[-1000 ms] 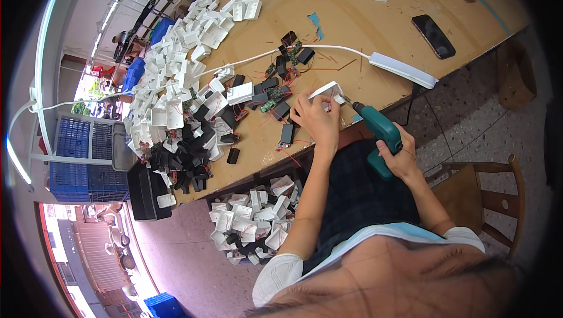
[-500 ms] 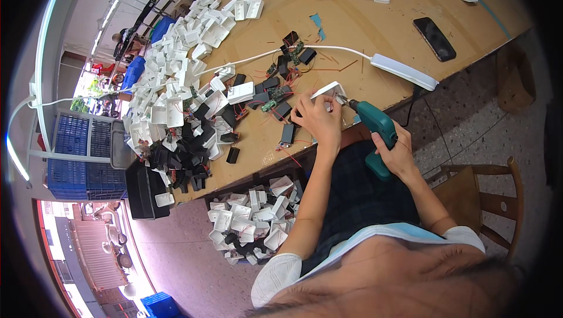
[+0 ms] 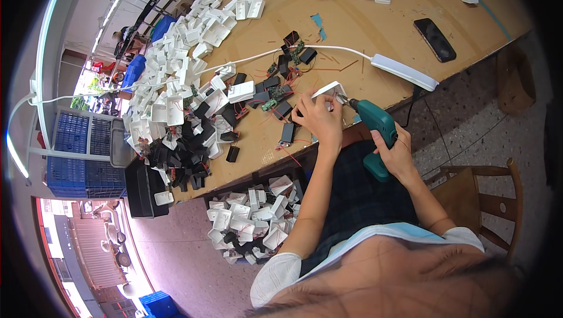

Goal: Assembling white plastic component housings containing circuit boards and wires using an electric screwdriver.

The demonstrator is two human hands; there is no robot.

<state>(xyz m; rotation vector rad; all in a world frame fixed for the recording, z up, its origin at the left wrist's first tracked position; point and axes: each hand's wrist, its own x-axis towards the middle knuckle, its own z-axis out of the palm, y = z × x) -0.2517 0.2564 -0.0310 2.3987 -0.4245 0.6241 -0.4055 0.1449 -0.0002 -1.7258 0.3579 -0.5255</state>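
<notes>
Head view, near edge of the desk: very little has changed over the last second. The left hand pinches a white casing between thumb and fingers, just inside that edge, as it did a second ago; whether the casing rests on the desk or is held above it cannot be told. The right hand has its fingers wrapped around the handle of a green power tool, which has come slightly closer to the left hand. Its tip is at the casing's right end; actual contact is too small to make out. Such a small shift suggests that the same step on this one casing is in progress, with neither of the hands letting go.

Toward the desk's left end, black boxes with red wires and green circuit boards lie loose, and a heap of white casings curves up toward the far side. A white power strip lies along the near edge, right of the tool, and a dark phone lies beyond it, toward the right. None of these has been displaced.
</notes>
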